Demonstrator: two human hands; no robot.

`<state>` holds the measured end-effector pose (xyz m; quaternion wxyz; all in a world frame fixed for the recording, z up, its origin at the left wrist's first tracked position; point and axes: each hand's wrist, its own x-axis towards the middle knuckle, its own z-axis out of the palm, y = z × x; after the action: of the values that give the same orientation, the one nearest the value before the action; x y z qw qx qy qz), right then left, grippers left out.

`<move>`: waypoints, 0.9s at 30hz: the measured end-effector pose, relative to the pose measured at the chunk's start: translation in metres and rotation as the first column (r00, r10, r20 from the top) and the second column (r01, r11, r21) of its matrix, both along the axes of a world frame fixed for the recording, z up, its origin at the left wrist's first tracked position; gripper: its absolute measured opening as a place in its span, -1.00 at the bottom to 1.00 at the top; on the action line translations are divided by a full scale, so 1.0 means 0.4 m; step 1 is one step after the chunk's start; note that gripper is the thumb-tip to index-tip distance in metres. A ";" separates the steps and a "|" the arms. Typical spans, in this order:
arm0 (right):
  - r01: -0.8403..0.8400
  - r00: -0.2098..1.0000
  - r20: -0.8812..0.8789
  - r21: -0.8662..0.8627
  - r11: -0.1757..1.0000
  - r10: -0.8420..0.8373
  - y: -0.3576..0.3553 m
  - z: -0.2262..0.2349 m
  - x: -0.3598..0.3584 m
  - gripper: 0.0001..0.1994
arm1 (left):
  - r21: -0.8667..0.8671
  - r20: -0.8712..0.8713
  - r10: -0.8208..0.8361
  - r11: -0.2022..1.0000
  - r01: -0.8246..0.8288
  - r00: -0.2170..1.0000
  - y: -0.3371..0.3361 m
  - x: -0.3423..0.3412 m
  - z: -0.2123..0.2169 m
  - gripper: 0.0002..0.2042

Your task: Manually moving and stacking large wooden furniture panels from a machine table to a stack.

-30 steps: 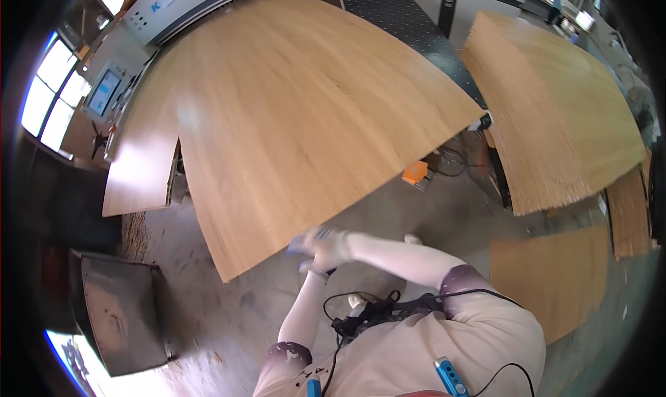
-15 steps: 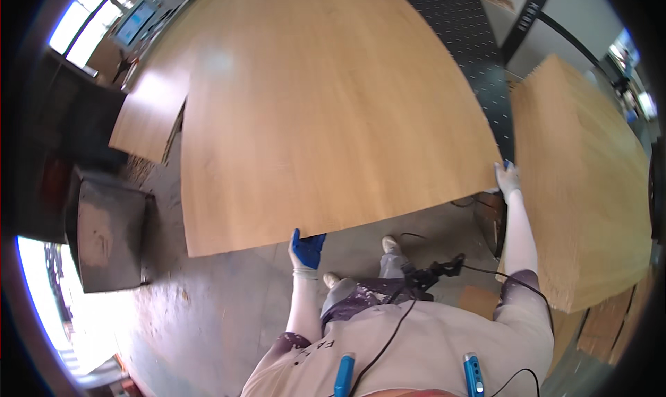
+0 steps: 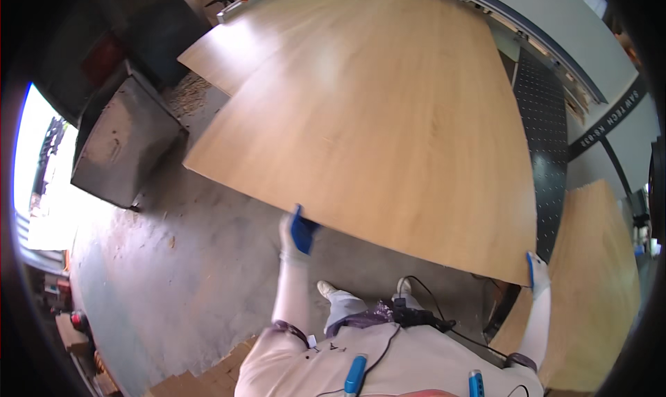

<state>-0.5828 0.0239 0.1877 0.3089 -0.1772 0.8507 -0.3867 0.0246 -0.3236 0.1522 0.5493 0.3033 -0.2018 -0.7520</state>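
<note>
A large sheet of light wood-grain board (image 3: pixel 374 126) stretches out before me. At its near edge is my left hand (image 3: pixel 297 234), in a white glove with a blue palm. The thumb tip shows at the rim, and the other fingers are partly hidden beneath the board. My right hand (image 3: pixel 538 272), gloved the same way, grips the near right corner, its fingertips partly concealed by the edge. Part of the board lies over a black perforated machine table (image 3: pixel 542 133).
Another wood-grain panel stack (image 3: pixel 590 286) stands at right, beside a pale machine housing (image 3: pixel 617 57). A grey metal box (image 3: pixel 125 144) sits on the concrete floor (image 3: pixel 187 279) at left, near wood chips (image 3: pixel 186 95). A black cable (image 3: pixel 479 345) hangs at my waist.
My view has turned left, and the board's near edge now slopes down toward the right. Both hands remain at that edge, the right one appearing lower and nearer.
</note>
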 end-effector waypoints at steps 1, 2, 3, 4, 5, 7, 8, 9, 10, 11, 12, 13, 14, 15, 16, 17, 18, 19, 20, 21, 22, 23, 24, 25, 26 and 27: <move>-0.061 0.998 -0.001 -0.060 0.996 0.061 -0.026 0.059 0.095 -0.54 | 0.006 0.017 0.014 1.000 -0.014 1.000 -0.060 0.071 0.021 -0.56; -0.084 0.995 0.043 -0.141 0.987 0.090 -0.071 0.107 0.198 -0.56 | -0.041 -0.014 0.016 0.999 -0.017 1.000 -0.137 0.153 0.049 -0.57; -0.092 0.985 0.120 -0.221 0.971 0.121 -0.103 0.165 0.299 -0.57 | -0.101 -0.055 0.064 0.992 -0.069 0.996 -0.210 0.228 0.076 -0.59; -0.113 0.953 0.224 -0.360 0.926 0.204 -0.125 0.220 0.404 -0.58 | -0.227 -0.164 0.040 0.971 -0.078 0.986 -0.280 0.296 0.099 -0.61; -0.213 0.977 -0.060 -0.394 0.894 0.206 -0.172 0.239 0.528 -0.59 | -0.232 -0.107 0.163 0.955 -0.184 0.981 -0.350 0.367 0.118 -0.63; -0.238 0.970 -0.057 -0.404 0.883 0.235 -0.267 0.298 0.724 -0.60 | -0.364 -0.172 0.169 0.904 -0.222 0.970 -0.483 0.520 0.166 -0.65; -0.169 0.944 0.201 -0.386 0.907 0.262 -0.307 0.324 0.818 -0.58 | -0.362 -0.226 0.158 0.902 -0.234 0.961 -0.528 0.587 0.178 -0.66; -0.121 0.933 0.261 -0.424 0.898 0.249 -0.381 0.312 0.930 -0.56 | -0.374 -0.228 0.252 0.869 -0.324 0.940 -0.549 0.640 0.181 -0.66; -0.288 0.829 0.360 -0.380 0.879 0.428 -0.446 0.324 1.005 -0.59 | -0.245 -0.202 0.440 0.842 -0.480 0.875 -0.561 0.693 0.188 -0.66; -0.427 0.740 0.467 -0.229 0.875 0.484 -0.529 0.320 1.083 -0.63 | -0.322 -0.167 0.521 0.773 -0.546 0.837 -0.555 0.746 0.187 -0.66; -0.672 0.604 0.433 -0.176 0.720 0.669 -0.600 0.317 1.162 -0.66 | -0.341 -0.140 0.625 0.697 -0.630 0.768 -0.545 0.791 0.181 -0.65; -0.775 0.343 0.507 -0.323 0.543 0.791 -0.656 0.331 1.219 -0.68 | -0.345 -0.032 0.715 0.648 -0.679 0.699 -0.538 0.824 0.166 -0.62; -0.866 0.133 0.569 -0.331 0.375 0.811 -0.704 0.348 1.257 -0.69 | -0.408 0.034 0.780 0.581 -0.704 0.625 -0.521 0.854 0.139 -0.59; -0.899 0.059 0.341 -0.390 0.199 0.938 -0.745 0.374 1.282 -0.68 | -0.361 0.225 0.792 0.609 -0.707 0.567 -0.505 0.876 0.099 -0.56; -0.956 0.004 0.139 -0.290 0.045 0.990 -0.770 0.405 1.289 -0.68 | -0.381 0.382 0.776 0.627 -0.680 0.502 -0.498 0.881 0.046 -0.53; -0.943 0.044 -0.052 -0.331 0.024 0.998 -0.795 0.438 1.281 -0.68 | -0.366 0.471 0.711 0.696 -0.617 0.523 -0.499 0.883 -0.014 -0.51; -0.929 0.079 -0.131 -0.368 0.025 0.988 -0.823 0.471 1.256 -0.68 | -0.343 0.560 0.638 0.759 -0.553 0.528 -0.499 0.874 -0.085 -0.50; -0.962 0.124 -0.159 -0.259 0.080 0.979 -0.853 0.506 1.217 -0.70 | -0.307 0.677 0.556 0.809 -0.502 0.482 -0.503 0.858 -0.159 -0.51; -0.949 0.157 -0.184 -0.299 0.096 0.970 -0.885 0.534 1.182 -0.68 | -0.207 0.805 0.436 0.842 -0.499 0.402 -0.509 0.846 -0.217 -0.51; -0.949 0.221 -0.158 -0.263 0.174 0.962 -0.921 0.559 1.144 -0.67 | -0.145 0.779 0.376 0.886 -0.440 0.502 -0.512 0.825 -0.269 -0.51; -0.981 0.189 -0.399 -0.123 0.152 0.897 -0.963 0.583 1.096 -0.64 | -0.003 0.775 0.281 0.897 -0.443 0.565 -0.509 0.790 -0.314 -0.50; -0.987 0.009 -0.675 0.111 0.114 0.738 -1.012 0.605 1.039 -0.62 | -0.048 0.743 0.305 0.912 -0.406 0.596 -0.502 0.750 -0.348 -0.50; -0.926 -0.185 -0.758 0.348 0.148 0.625 -1.071 0.621 0.982 -0.60 | -0.036 0.714 0.263 0.939 -0.341 0.649 -0.495 0.718 -0.366 -0.50; -0.796 -0.343 -0.770 0.543 0.269 0.538 -1.121 0.630 0.921 -0.60 | 0.054 0.379 0.329 0.925 -0.376 0.865 -0.487 0.703 -0.366 -0.51; -0.711 -0.336 -0.752 0.598 0.371 0.568 -1.173 0.632 0.858 -0.59 | -0.029 0.529 0.343 0.921 -0.388 0.776 -0.473 0.681 -0.363 -0.52; -0.743 -0.240 -0.814 0.504 0.440 0.529 -1.221 0.626 0.793 -0.59 | -0.117 0.655 0.357 0.919 -0.377 0.667 -0.451 0.661 -0.355 -0.53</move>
<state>-0.2655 -0.4643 0.4380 -0.1277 -0.8078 0.5735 -0.0474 0.2889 -0.5038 0.0100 0.5764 0.5925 -0.3077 -0.4711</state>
